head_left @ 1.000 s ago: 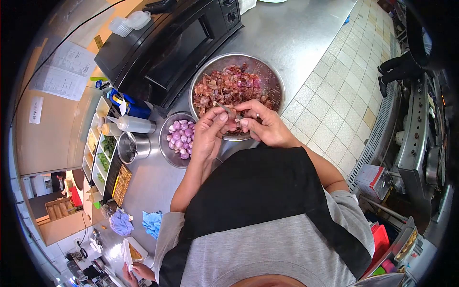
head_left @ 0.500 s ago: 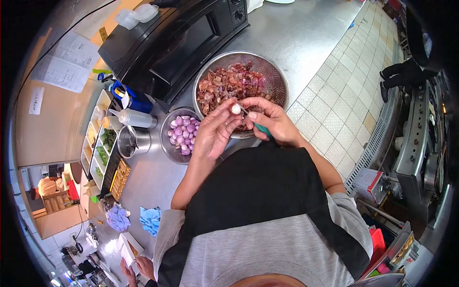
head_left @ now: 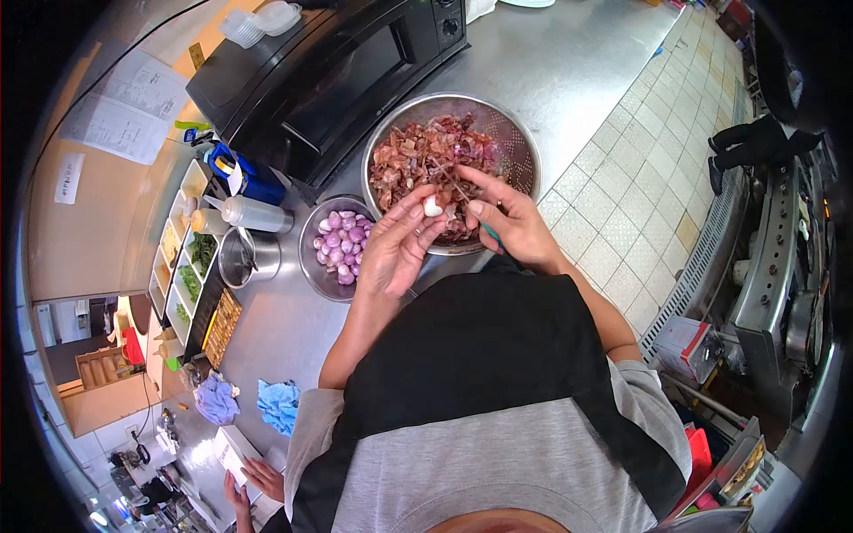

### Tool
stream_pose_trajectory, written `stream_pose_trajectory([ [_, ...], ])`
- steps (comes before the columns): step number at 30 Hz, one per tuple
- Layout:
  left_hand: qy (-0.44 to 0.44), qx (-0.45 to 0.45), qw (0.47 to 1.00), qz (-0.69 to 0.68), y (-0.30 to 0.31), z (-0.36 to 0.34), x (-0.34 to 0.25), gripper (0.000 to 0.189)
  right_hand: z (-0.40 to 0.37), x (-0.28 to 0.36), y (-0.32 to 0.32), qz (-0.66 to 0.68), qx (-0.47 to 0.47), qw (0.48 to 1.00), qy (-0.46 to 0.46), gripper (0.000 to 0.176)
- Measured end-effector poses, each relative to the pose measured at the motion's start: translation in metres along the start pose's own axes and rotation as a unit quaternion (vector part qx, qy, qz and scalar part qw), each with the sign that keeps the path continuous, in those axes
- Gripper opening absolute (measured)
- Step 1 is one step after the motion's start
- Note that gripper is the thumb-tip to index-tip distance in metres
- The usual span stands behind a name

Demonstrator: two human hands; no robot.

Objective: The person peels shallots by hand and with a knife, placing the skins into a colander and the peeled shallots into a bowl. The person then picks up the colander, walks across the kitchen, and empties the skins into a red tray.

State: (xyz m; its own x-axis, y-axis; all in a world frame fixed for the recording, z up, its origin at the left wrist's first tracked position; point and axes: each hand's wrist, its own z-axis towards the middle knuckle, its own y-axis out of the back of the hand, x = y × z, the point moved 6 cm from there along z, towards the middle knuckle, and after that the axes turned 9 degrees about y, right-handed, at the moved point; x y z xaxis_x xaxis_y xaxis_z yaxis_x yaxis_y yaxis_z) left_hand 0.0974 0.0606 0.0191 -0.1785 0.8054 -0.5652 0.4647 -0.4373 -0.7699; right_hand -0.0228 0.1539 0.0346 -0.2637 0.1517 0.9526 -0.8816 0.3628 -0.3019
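Note:
Over the steel colander [head_left: 524,169], my left hand [head_left: 397,244] pinches a small shallot [head_left: 433,206] whose white end faces up. My right hand [head_left: 515,229] is beside it, its fingers curled round a green-handled knife [head_left: 490,234] whose blade I cannot make out. Brown skin [head_left: 455,190] hangs near the right fingertips. Reddish-brown skins [head_left: 413,158] fill much of the colander. To its left stands a steel bowl [head_left: 309,266] of peeled purple shallots [head_left: 342,244].
A black oven [head_left: 338,84] stands behind the bowls. On the left are squeeze bottles [head_left: 258,215], a steel pot [head_left: 269,258], herb trays [head_left: 189,282] and two cloths [head_left: 278,407]. Another person's hands [head_left: 259,478] hold a white box at lower left. Someone's legs show at right.
The shallot has turned and moved slightly down-left, with its white end more exposed. My right fingers have spread and shifted from it with the skin. The other person's box looks closed now.

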Motion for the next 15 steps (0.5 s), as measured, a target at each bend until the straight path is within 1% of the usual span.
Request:
stream_pose_trajectory([
  [1,-0.005,-0.003,1.0,-0.007,0.003,0.001,0.0,0.031,-0.002,0.002,-0.002,0.001,0.0,1.0,0.0,0.039],
  [3,-0.016,-0.013,1.0,0.001,0.004,0.0,0.0,0.029,-0.007,0.006,-0.01,-0.06,0.065,0.996,-0.007,0.041],
  [4,-0.028,-0.023,0.999,0.007,0.004,0.0,-0.001,0.028,-0.008,0.008,-0.012,-0.06,0.064,0.996,-0.007,0.041],
  [6,-0.031,-0.024,0.999,0.009,0.004,0.0,-0.001,0.027,-0.007,0.017,-0.019,-0.157,0.085,0.983,0.053,0.04],
  [8,-0.034,-0.026,0.999,0.01,0.004,0.0,-0.001,0.026,-0.007,0.016,-0.019,-0.174,0.083,0.98,0.055,0.042],
  [10,-0.039,-0.025,0.999,0.012,0.003,-0.001,-0.002,0.025,-0.005,0.016,-0.02,-0.198,0.077,0.96,0.181,0.041],
  [11,-0.039,-0.025,0.999,0.012,0.003,-0.001,-0.002,0.025,-0.004,0.014,-0.02,-0.198,0.077,0.96,0.181,0.041],
  [13,-0.042,-0.018,0.999,0.013,0.004,-0.001,-0.002,0.025,-0.005,0.018,-0.021,-0.24,0.073,0.939,0.236,0.042],
  [15,-0.043,-0.021,0.999,0.013,0.003,-0.003,-0.002,0.025,-0.004,0.018,-0.02,-0.263,0.09,0.931,0.235,0.04],
])
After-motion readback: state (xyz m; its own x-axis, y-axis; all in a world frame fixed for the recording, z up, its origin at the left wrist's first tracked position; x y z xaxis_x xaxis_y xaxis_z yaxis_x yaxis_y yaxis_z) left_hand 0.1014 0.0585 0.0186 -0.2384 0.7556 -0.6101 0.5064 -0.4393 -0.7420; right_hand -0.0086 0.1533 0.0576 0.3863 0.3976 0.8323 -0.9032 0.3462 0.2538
